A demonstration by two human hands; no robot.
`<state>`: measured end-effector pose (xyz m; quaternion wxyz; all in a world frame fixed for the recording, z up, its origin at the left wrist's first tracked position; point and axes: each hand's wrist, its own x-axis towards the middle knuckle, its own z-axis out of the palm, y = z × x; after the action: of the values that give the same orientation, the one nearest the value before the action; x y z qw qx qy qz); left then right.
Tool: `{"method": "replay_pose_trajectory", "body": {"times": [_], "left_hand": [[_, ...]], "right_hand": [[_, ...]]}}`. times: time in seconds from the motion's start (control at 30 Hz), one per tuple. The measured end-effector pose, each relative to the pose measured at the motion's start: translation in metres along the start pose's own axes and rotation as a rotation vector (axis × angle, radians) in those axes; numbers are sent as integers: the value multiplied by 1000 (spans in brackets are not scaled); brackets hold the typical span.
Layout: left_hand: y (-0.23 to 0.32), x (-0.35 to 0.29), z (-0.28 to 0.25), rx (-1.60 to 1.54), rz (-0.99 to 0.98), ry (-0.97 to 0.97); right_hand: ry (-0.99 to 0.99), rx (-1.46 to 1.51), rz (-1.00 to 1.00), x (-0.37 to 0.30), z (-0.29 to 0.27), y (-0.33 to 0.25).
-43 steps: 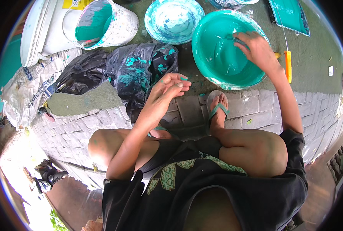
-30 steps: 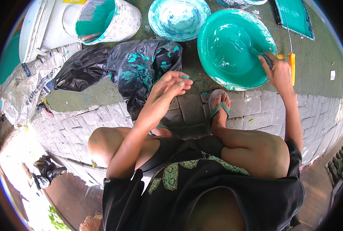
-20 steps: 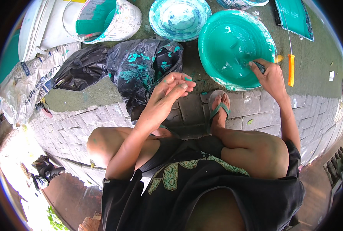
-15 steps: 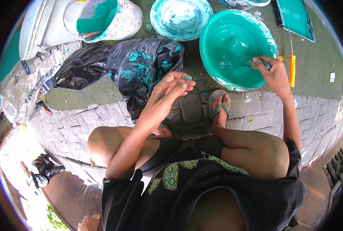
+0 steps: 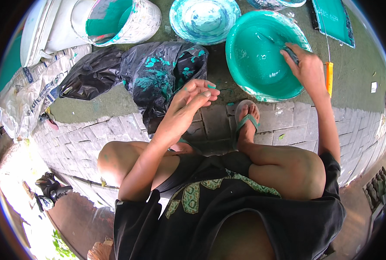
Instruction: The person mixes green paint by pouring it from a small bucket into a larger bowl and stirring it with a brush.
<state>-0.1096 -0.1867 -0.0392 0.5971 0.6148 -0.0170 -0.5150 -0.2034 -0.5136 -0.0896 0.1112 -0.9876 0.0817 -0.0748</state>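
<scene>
Right hand (image 5: 308,69) over the green basin (image 5: 233,65), dark-handled tool (image 5: 292,55) in its grip!
And here it is: the right fingers are clenched around the handle, at the basin's right side, and the tool slants up and left into the green paint (image 5: 262,56), its far end coated and hard to make out. Over to the left hand (image 5: 191,102): nothing in it, fingers loosely curled, a dab of green on one, hanging near the black plastic bag (image 5: 152,71), itself splashed with green. A blue-and-white smeared bowl (image 5: 205,19) sits just left of the basin, a tipped white bucket (image 5: 146,21) farther left, and an orange handle (image 5: 329,78) lies right of the basin, behind the right wrist!
</scene>
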Motion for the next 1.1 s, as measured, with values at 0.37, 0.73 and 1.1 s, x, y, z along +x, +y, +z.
{"method": "replay_pose_trajectory", "body": {"times": [0.37, 0.73, 1.1], "left_hand": [[2, -1, -1, 17, -14, -12], [1, -3, -1, -4, 4, -1], [0, -4, -3, 11, -7, -2]], "right_hand": [[-295, 228, 43, -2, 2, -32], [-381, 413, 143, -5, -35, -45], [-15, 84, 11, 13, -23, -26]]}}
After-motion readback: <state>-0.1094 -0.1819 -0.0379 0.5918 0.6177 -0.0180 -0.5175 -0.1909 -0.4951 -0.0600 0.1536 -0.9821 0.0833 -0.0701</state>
